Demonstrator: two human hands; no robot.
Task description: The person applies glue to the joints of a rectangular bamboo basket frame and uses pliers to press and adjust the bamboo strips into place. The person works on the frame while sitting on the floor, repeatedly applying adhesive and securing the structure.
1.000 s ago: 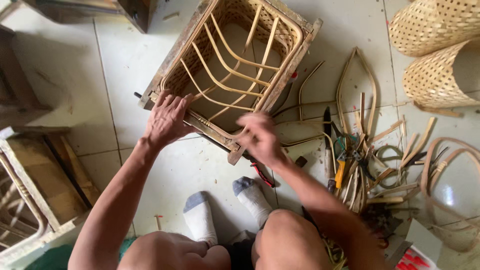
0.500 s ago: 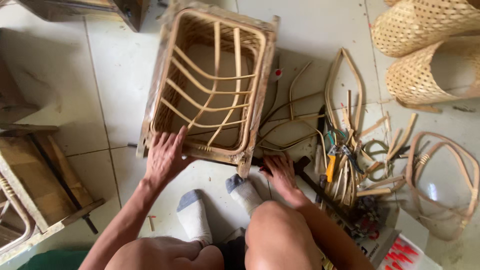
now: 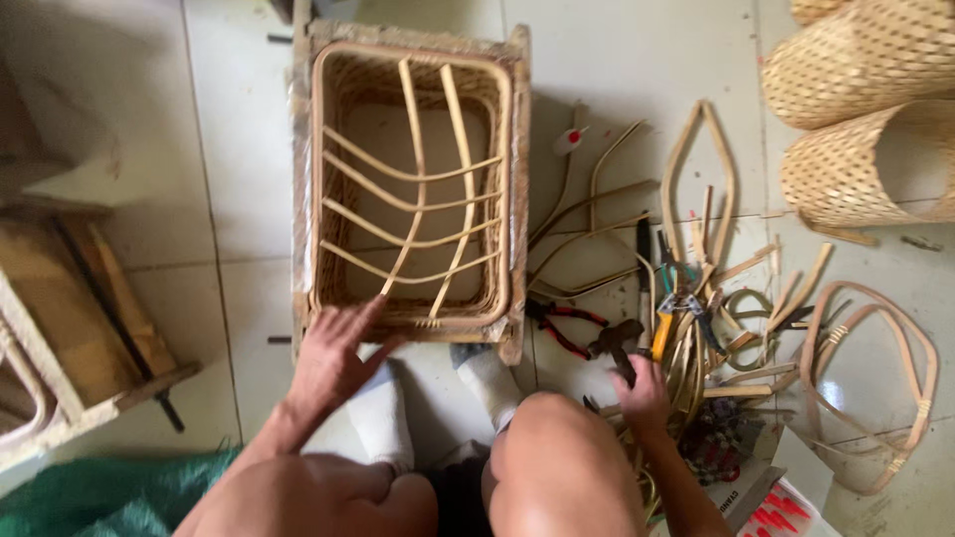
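Two hands busy: left hand spread flat on stiff, light rattan frame, best gripped by its rim; right hand closed around hammer.

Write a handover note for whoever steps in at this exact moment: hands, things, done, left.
Left hand: open, fingers spread on the near rim of the rattan basket frame, which stands upright on the tiled floor.
Right hand: down in the tool pile, at a dark hammer; grip not clear.
Red-handled pliers and loose rattan strips lie right of the frame.
Done: crossing ribs sit in the frame.
Left: the gaps between ribs are unwoven.
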